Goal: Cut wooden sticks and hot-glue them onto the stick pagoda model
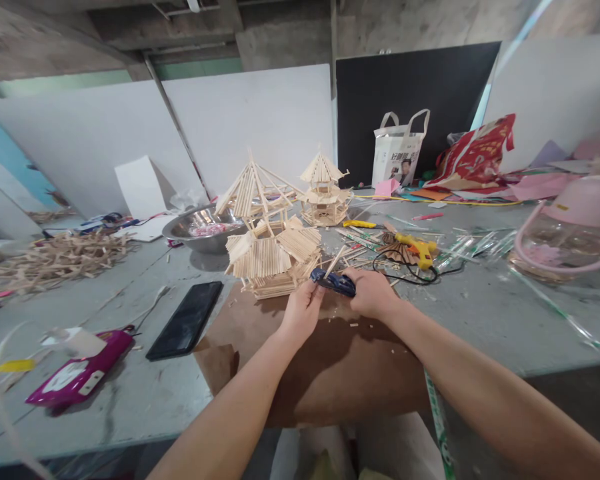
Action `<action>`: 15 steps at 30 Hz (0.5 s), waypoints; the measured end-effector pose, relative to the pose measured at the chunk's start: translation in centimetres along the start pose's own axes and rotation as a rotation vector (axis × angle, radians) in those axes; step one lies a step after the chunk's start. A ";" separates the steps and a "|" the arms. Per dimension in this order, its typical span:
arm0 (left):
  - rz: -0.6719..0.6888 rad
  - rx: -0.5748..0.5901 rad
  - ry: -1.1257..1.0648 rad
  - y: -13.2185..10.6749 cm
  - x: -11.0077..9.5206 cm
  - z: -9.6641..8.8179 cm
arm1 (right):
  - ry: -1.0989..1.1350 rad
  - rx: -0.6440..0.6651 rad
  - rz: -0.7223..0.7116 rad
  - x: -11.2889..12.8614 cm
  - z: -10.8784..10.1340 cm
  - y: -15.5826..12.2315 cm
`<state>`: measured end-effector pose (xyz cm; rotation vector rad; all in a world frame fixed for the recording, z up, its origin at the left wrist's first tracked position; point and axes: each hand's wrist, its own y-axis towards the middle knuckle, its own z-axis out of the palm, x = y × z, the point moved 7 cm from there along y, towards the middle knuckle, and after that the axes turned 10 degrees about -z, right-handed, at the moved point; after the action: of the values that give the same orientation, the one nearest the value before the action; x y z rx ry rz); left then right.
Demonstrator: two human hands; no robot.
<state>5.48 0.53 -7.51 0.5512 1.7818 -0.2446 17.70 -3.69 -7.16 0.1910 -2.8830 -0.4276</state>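
My left hand (303,308) and my right hand (371,292) meet over a brown paper sheet (330,373) on the grey table (145,393). The right hand is closed round a dark blue cutter (333,281). A thin wooden stick (335,261) pokes up between the hands, and the left fingers pinch at its near end beside the tool. Just beyond the hands stands a stick-built pavilion model (273,257), with an unfinished roof frame (253,190) behind it and a smaller pagoda model (323,190) farther back.
A black phone (185,320) and a magenta packet (77,373) lie left. A metal bowl (190,230) and a heap of stick scraps (63,257) sit behind. A yellow glue gun (420,250) with black cord, loose sticks, a pink jug (570,227) and bags crowd the right.
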 end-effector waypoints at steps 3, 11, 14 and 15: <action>-0.040 0.063 -0.014 -0.1 0.3 0.5 | 0.024 -0.021 -0.033 -0.1 0.0 0.1; -0.375 0.432 -0.375 -0.9 1.3 1.9 | 0.073 -0.025 -0.092 0.3 -0.3 -0.2; -0.381 0.470 -0.394 -0.9 1.3 1.8 | 0.075 -0.017 -0.086 0.5 -0.4 -0.2; -0.367 0.462 -0.388 -0.8 1.3 1.8 | 0.068 -0.011 -0.075 0.5 -0.4 -0.2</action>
<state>6.37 -0.67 -9.36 0.4545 1.4331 -0.9696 17.35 -4.05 -6.80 0.3068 -2.8131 -0.4414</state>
